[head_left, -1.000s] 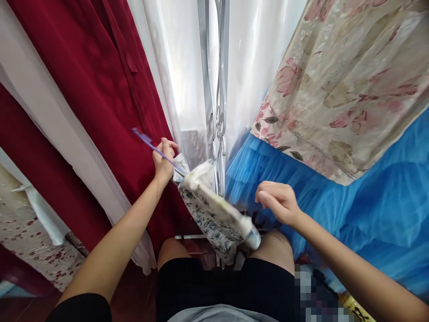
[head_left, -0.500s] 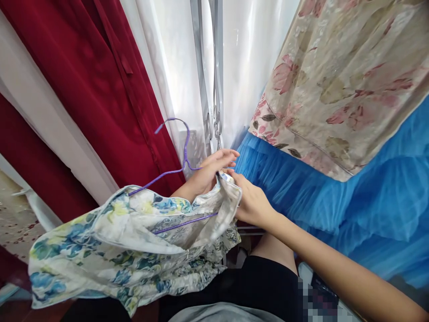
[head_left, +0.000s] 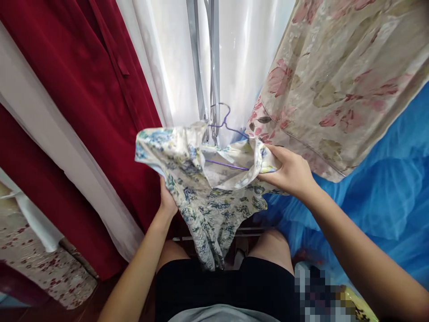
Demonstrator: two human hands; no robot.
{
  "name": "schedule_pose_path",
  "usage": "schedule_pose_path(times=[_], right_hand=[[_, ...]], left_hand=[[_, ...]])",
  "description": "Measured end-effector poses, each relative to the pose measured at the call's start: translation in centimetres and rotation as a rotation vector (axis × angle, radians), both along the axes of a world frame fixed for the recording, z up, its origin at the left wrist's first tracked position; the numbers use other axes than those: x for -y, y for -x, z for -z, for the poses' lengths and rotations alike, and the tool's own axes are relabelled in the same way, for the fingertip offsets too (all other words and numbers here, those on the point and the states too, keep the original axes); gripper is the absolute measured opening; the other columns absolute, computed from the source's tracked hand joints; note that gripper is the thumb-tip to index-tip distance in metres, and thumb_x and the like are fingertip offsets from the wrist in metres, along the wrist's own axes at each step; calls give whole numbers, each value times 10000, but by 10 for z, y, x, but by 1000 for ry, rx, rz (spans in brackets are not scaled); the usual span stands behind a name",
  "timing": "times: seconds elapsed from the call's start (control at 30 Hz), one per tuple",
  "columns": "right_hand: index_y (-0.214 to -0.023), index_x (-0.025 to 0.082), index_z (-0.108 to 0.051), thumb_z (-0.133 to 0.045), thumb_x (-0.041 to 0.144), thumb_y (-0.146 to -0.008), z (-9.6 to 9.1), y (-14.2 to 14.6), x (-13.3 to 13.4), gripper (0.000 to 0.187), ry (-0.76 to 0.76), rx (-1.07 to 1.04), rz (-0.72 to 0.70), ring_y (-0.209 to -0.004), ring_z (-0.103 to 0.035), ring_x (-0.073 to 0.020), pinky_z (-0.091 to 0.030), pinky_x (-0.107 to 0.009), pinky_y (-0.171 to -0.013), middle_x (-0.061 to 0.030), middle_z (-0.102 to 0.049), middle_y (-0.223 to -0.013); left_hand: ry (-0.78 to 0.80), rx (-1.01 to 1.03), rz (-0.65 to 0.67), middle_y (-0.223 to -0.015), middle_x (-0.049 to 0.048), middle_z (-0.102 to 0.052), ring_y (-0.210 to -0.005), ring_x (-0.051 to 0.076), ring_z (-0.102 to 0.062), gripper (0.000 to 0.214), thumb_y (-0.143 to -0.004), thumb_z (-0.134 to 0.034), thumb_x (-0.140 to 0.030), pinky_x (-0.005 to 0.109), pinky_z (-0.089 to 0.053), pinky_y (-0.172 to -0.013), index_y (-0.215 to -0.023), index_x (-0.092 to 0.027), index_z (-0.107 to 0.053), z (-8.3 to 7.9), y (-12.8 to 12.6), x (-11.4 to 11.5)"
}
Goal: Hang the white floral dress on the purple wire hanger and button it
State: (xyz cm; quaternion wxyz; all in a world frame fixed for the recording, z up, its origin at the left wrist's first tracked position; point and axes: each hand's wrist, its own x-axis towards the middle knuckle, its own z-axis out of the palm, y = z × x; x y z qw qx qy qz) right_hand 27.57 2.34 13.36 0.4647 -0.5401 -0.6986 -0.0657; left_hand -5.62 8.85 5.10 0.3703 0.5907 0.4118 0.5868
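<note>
A white garment with a blue and yellow flower print [head_left: 204,192] hangs on a thin purple hanger [head_left: 225,127] in front of me. My right hand [head_left: 291,172] is closed on the garment's right shoulder. My left hand [head_left: 167,201] is under the garment's left side; its fingers are hidden by the cloth. The hanger's hook points up by a grey metal window frame [head_left: 204,71]. The garment's lower part hangs down between my knees.
A dark red garment [head_left: 83,98] hangs at the left with a white cloth strip. A beige flowered fabric [head_left: 342,80] and blue tulle [head_left: 378,201] fill the right. White curtain [head_left: 241,58] covers the window ahead. A patterned floor [head_left: 40,268] shows at lower left.
The garment was bunched low at my left; it is now lifted and spread between both hands. My right hand moved right to the shoulder, my left went beneath the cloth. The hanger's hook rose toward the frame.
</note>
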Motion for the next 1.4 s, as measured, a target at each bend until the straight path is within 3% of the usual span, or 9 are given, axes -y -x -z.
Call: schedule_pose_path(times=[0.07, 0.13, 0.23, 0.37, 0.53, 0.67, 0.77, 0.9, 1.4], right_hand=[[-1287, 267, -679, -844, 374, -618, -3, 1, 0, 697, -16, 57, -36, -1051, -672, -390, -516, -435, -849, -84, -741, -1160], [-1315, 266, -654, -837, 376, -610, -1, -2, -1, 737, -40, 117, -75, -1064, -670, -380, -516, -424, -854, -88, -725, -1175], [-1393, 269, -595, -811, 362, -629, 4, -13, -2, 800, -33, 200, -118, -1073, -664, -357, -517, -420, -871, -96, -701, -1207], [-1439, 277, -557, -784, 333, -694, 24, -11, 10, 780, -139, 154, -66, -1294, -525, -409, -405, -550, -1071, -117, -578, -1417], [-1117, 271, -667, -609, 355, -926, 121, 45, 57, 217, -256, -657, 149, -1057, -614, -328, -482, -489, -933, -98, -655, -1090], [-772, 240, -621, -499, 482, -999, 183, 97, 72, 354, 359, -856, -202, -698, -567, -240, -459, -359, -681, -37, -609, -717], [-748, 223, -588, -486, 534, -1010, 179, 123, 62, 419, 568, -807, -471, -672, -544, -200, -438, -321, -677, -15, -599, -687], [-716, 217, -556, -579, 540, -961, 159, 136, 52, 406, 563, -906, -545, -590, -462, -158, -369, -284, -601, 23, -517, -602], [-511, 216, -511, -627, 361, -862, 156, 106, 75, 397, 557, -1069, -389, -483, -331, -131, -262, -292, -527, 28, -432, -476]], left_hand=[[54, 189, -64, -1311, 107, -689, -1316, 277, -595, 971, -836, -111, -913, 419, -515, -1061, -1343, -259, -620, 29, 3, 18], [136, 218, -99, -1263, 121, -714, -1337, 307, -580, 877, -770, -434, -911, 426, -487, -1104, -1281, -234, -658, 57, 2, 41], [213, 120, -106, -1241, 109, -730, -1336, 339, -579, 658, -669, -826, -586, 444, -445, -1154, -1195, -213, -696, 87, -7, 74], [290, 169, -124, -1234, 110, -740, -1273, 345, -631, 518, -714, -819, -473, 460, -492, -1112, -1146, -206, -721, 103, -23, 100], [280, 200, -195, -1221, 115, -748, -1270, 341, -635, 483, -735, -810, -469, 449, -506, -1101, -1124, -193, -735, 106, -36, 115], [262, 153, -185, -1191, 105, -757, -1254, 335, -647, 414, -762, -801, -458, 438, -512, -1095, -1090, -211, -753, 105, -37, 123], [254, 113, -161, -1192, 106, -756, -1240, 334, -657, 411, -777, -798, -432, 446, -521, -1088, -1123, -215, -750, 103, -36, 126], [261, 82, -174, -1159, 92, -769, -1229, 333, -664, 383, -780, -795, -421, 434, -566, -1034, -1110, -229, -760, 100, -32, 132], [145, 131, -390, -1267, 106, -688, -1186, 290, -663, 474, -847, -746, -413, 408, -537, -1022, -1255, -220, -603, 116, -35, 130]])
